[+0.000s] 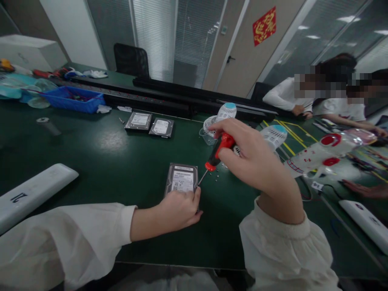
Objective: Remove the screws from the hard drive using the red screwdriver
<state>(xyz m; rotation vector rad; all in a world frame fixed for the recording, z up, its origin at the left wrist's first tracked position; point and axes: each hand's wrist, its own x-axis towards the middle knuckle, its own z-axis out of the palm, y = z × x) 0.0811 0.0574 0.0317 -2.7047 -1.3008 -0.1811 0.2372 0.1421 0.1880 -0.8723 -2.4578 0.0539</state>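
A hard drive (181,178) with a white label lies flat on the green table (106,161) in front of me. My left hand (178,210) is closed on the drive's near edge, holding it down. Above and to the right, my right hand (251,155) is wrapped round the red handle of a screwdriver (216,155). Its tip rests at the drive's right edge. A few small screws (218,173) lie on the table just right of the tip.
Two more hard drives (150,123) lie further back. A blue tray (72,99) stands at the back left, a white bar (30,192) at the near left. Small white fans (224,113) and a clear cup sit behind my right hand. Other people work at the right.
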